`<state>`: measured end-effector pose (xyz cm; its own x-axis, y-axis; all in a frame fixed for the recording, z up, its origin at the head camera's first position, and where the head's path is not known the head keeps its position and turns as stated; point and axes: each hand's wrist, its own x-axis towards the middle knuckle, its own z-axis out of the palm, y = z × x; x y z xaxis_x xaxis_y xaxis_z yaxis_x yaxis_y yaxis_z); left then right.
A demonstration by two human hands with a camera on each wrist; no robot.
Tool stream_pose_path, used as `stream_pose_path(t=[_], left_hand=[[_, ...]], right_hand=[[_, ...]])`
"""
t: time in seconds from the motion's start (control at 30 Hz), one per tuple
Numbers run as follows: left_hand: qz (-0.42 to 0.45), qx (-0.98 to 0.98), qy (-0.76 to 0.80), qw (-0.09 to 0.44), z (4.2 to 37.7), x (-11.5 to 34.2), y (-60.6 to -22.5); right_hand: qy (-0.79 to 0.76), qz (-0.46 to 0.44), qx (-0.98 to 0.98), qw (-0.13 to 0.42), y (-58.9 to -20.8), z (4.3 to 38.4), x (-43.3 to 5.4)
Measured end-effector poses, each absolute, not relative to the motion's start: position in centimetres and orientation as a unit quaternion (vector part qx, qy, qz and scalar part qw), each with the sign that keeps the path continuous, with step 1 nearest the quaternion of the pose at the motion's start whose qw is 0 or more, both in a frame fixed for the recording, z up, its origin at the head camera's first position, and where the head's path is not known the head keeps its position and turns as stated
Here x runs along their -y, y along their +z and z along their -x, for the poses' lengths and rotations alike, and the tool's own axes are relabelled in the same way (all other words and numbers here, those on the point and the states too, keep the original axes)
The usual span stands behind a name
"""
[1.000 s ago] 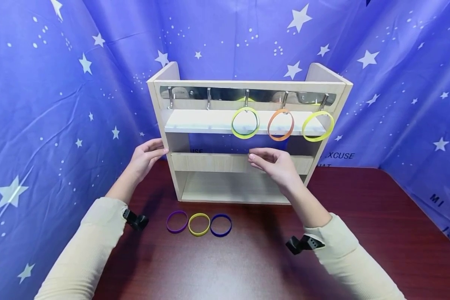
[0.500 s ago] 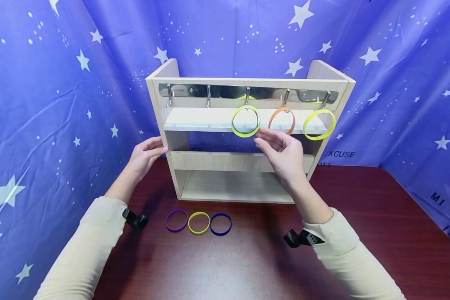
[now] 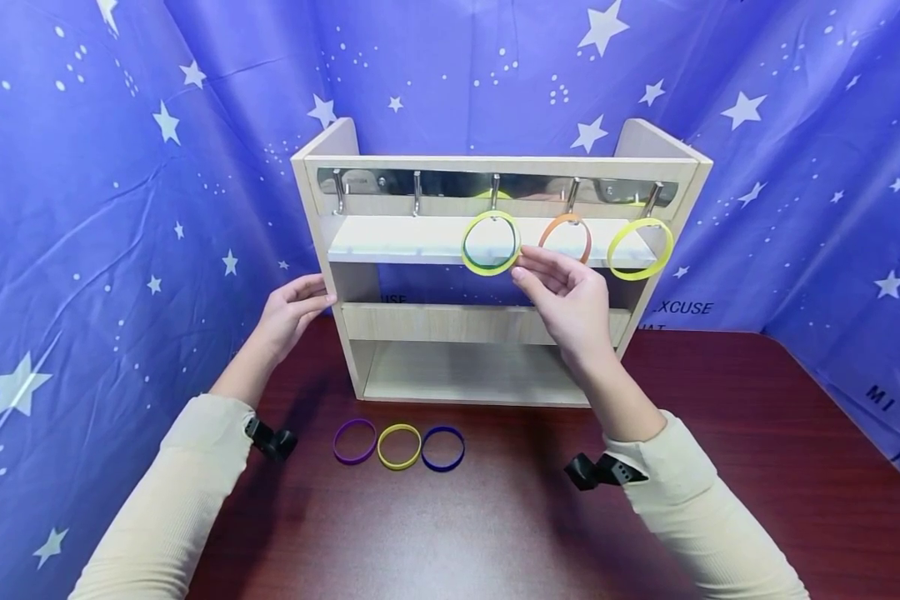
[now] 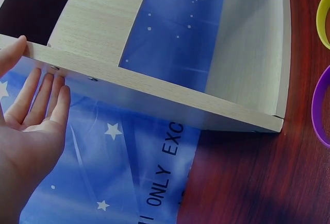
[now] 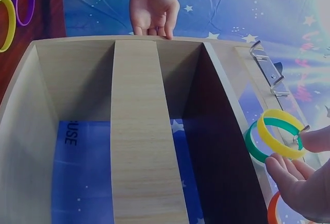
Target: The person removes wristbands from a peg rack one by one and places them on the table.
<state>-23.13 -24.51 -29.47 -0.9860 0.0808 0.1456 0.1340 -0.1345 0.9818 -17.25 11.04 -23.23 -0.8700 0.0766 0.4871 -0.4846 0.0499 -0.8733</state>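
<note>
My left hand (image 3: 288, 317) is at the left side panel of a pale wooden rack (image 3: 450, 323). In the left wrist view its thumb lies on the panel's front edge, and the straight fingers (image 4: 36, 100) touch the outer face. A yellow wristband (image 5: 268, 136) and a green wristband (image 5: 251, 147) hang together on the middle hook. My right hand (image 3: 570, 308) is at their right edge, with thumb and fingertips apart. The right wrist view shows the thumb by the hook's end and the fingers just under the green band. Partly behind this hand hangs an orange wristband (image 3: 589, 242).
Another yellow wristband (image 3: 640, 276) hangs on the rightmost hook. The two left hooks (image 3: 417, 193) are bare. Purple (image 3: 355, 462), yellow (image 3: 400, 467) and blue (image 3: 442, 468) wristbands lie in a row on the dark red table (image 3: 495, 525). A blue starry curtain (image 3: 450, 75) surrounds it.
My right hand has risen from in front of the rack's middle board to the edge of the yellow and green wristbands. The left hand has stayed at the side panel.
</note>
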Motion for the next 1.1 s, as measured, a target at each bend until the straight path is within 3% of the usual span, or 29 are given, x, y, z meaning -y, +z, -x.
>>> stream_pose_path(t=[0.33, 1.1], left_hand=[[0.085, 0.654, -0.752, 0.018, 23.0, 24.6, -29.6], [0.082, 0.665, -0.743, 0.015, 23.1, 24.6, -29.4]], right_hand=[[0.718, -0.162, 0.653, 0.178, -23.0, 17.3, -10.4], [0.813, -0.118, 0.523, 0.226, -22.3, 18.2, -8.7]])
